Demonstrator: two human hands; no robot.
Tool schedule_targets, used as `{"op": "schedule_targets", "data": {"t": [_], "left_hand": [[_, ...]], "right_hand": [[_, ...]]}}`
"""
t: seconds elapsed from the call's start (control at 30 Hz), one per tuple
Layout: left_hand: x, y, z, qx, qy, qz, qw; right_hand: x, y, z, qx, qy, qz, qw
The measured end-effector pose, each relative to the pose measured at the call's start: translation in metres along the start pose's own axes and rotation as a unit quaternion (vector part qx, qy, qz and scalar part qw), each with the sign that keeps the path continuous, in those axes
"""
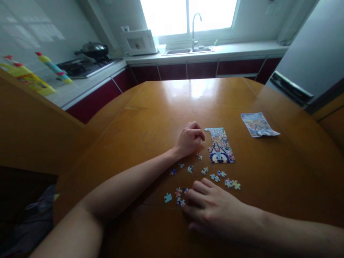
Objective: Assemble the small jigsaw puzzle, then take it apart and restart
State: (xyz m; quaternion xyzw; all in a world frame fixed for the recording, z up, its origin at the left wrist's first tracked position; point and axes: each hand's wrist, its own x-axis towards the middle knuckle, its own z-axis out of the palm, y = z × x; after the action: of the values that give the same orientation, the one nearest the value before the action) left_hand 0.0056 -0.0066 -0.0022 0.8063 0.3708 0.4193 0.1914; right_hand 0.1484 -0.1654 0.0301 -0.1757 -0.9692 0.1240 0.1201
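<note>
A partly assembled jigsaw puzzle (221, 147) lies flat on the wooden table, with a blue cartoon dog's face at its near end and a ragged left edge. Just left of that edge rests my left hand (190, 139), its fingers curled inward; whatever they may hold is hidden. Closer to me, my right hand (211, 206) lies palm down with bent, slightly parted fingers. Its fingertips are beside or on a cluster of loose puzzle pieces (178, 192). A teal piece (168, 197) sits farther left. Several more pieces, among them a yellowish one (235, 185), are scattered between my hands and the puzzle.
A creased picture sheet (258, 124) lies right of the puzzle on the table (161, 111). Beyond the table are a counter with a sink (178, 52), a microwave (141, 42), a stove with a pan (94, 50) and yellow bottles (34, 80). A fridge (303, 53) stands right.
</note>
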Motion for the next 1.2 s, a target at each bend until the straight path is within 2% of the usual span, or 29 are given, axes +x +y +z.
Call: {"op": "schedule_targets", "data": {"t": [0.2, 0.5, 0.63, 0.73, 0.8, 0.87, 0.97, 1.07, 1.2], "left_hand": [[0.001, 0.002, -0.002, -0.001, 0.000, 0.000, 1.000], [0.003, 0.002, -0.003, 0.013, 0.002, 0.003, 1.000], [0.003, 0.002, -0.004, 0.010, 0.001, -0.001, 1.000], [0.003, 0.002, -0.004, 0.010, 0.009, -0.003, 1.000], [0.003, 0.002, -0.004, 0.010, 0.011, -0.001, 1.000], [0.003, 0.002, -0.004, 0.006, 0.007, -0.001, 1.000], [0.004, 0.002, -0.005, 0.002, 0.000, -0.007, 1.000], [0.004, 0.001, -0.005, 0.004, -0.001, -0.011, 1.000], [0.004, 0.000, -0.005, 0.004, -0.004, -0.009, 1.000]], "right_hand": [[-0.002, 0.000, 0.003, -0.025, 0.029, -0.022, 0.999], [-0.005, -0.002, -0.006, -0.034, 0.059, -0.038, 0.997], [-0.006, 0.011, -0.012, -0.025, 0.077, -0.028, 0.996], [-0.011, 0.039, -0.024, -0.004, 0.107, 0.041, 0.993], [-0.017, 0.063, -0.036, 0.023, 0.157, 0.104, 0.982], [-0.024, 0.086, -0.048, 0.036, 0.210, 0.181, 0.960], [-0.035, 0.109, -0.061, 0.036, 0.252, 0.280, 0.926], [-0.043, 0.120, -0.066, 0.029, 0.262, 0.344, 0.901], [-0.046, 0.130, -0.061, 0.021, 0.248, 0.402, 0.881]]}}
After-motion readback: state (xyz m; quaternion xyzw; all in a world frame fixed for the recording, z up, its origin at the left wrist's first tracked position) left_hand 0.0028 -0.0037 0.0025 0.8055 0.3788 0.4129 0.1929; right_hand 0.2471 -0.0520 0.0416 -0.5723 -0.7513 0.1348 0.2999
